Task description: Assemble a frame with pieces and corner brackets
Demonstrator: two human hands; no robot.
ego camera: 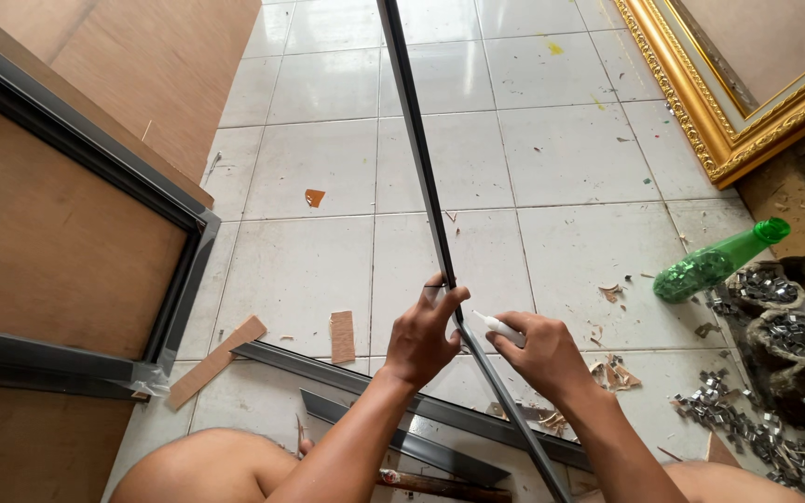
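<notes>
My left hand (424, 337) grips a long dark frame strip (418, 140) that runs from the top of the view down between my hands. My right hand (544, 352) holds a small white glue tube (498, 326), its nozzle pointing at the strip just beside my left fingers. Both hands hover over the white tiled floor, above more dark frame strips (347, 373) lying flat in front of my knees.
Dark-framed wooden boards (67, 242) lean at the left. An ornate gold frame (729, 112) stands at the upper right. A green bottle (719, 263) lies near pouches of metal clips (775, 317). Small wood offcuts (342, 335) and scraps dot the tiles.
</notes>
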